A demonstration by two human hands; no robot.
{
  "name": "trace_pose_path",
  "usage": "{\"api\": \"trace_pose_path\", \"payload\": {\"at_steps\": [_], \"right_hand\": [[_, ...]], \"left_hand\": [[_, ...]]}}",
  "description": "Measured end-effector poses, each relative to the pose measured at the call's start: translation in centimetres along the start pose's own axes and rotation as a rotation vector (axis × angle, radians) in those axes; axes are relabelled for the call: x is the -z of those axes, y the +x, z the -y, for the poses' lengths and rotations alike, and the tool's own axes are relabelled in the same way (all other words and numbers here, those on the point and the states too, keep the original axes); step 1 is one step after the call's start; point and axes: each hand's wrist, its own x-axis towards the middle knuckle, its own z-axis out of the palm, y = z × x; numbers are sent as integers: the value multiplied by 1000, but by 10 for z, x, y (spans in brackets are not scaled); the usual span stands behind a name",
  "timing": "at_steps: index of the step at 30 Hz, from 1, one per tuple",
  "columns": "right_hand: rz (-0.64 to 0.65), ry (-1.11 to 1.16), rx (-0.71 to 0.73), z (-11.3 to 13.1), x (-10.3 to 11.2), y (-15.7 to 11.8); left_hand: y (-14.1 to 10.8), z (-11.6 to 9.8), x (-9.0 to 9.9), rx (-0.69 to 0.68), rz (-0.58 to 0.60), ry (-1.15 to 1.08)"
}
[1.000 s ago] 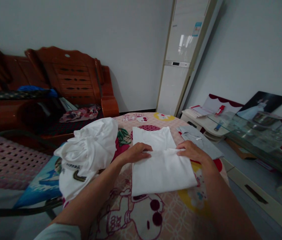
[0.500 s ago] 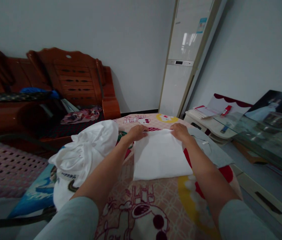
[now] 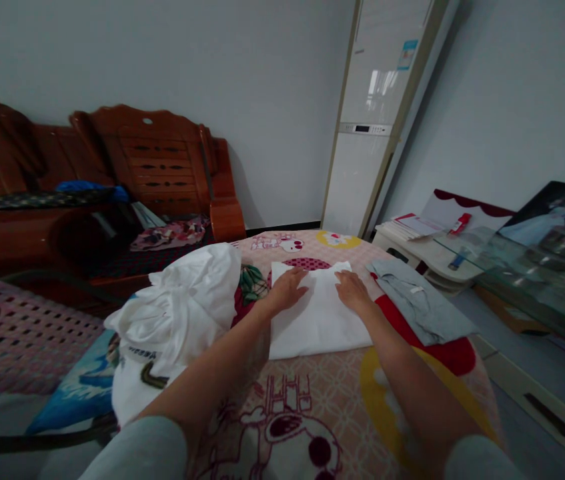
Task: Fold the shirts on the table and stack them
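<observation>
A folded white garment (image 3: pixel 318 327) lies flat on the patterned tablecloth (image 3: pixel 332 393), straight in front of me. My left hand (image 3: pixel 287 292) rests on its upper left part, fingers stretched out and thumb apart. Across from it, my right hand (image 3: pixel 352 291) lies on the upper right part with its fingers extended. Neither hand grips the cloth. Left of my left arm sits a crumpled pile of white clothes (image 3: pixel 187 293), one piece bearing dark print. To the right lies a folded grey garment (image 3: pixel 419 300).
A pink woven plastic basket (image 3: pixel 27 340) stands at the left, beside a blue printed cloth (image 3: pixel 77 387). Behind are wooden chairs (image 3: pixel 162 160) and a tall white air conditioner (image 3: pixel 357 173). A glass-topped cabinet (image 3: pixel 522 267) holding papers and a photo runs along the right.
My hands have let go of the garment's far edge and now lie flat on it, a little nearer to me. The view has shifted slightly.
</observation>
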Motion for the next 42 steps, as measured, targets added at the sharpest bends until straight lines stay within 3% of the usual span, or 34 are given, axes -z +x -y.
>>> {"api": "trace_pose_path", "payload": {"at_steps": [3,7,14,21,24,29,34,42], "right_hand": [[61,60,51,4,-16,-29],[58,39,76,5,-31,-51],[-11,75,85,-4,-37,-51],[-134,113,-62,-18,-48,-53],[-147,108,-114,-20,-44,-47],[-115,98,-258,-25,-24,-22],[-66,170,-428,-32,-12,10],[-36,194,-601,-39,-15,37]], "left_hand": [[-27,-10,-17,-52,86,-38],[-47,-15,-24,-38,143,30],[-45,-16,-19,-28,171,51],[-47,-15,-23,-21,153,22],[-44,-7,-29,-14,84,-25],[-36,22,-33,239,-135,-68],[-33,39,-24,442,-290,-152],[-29,36,-9,634,-332,-320]]}}
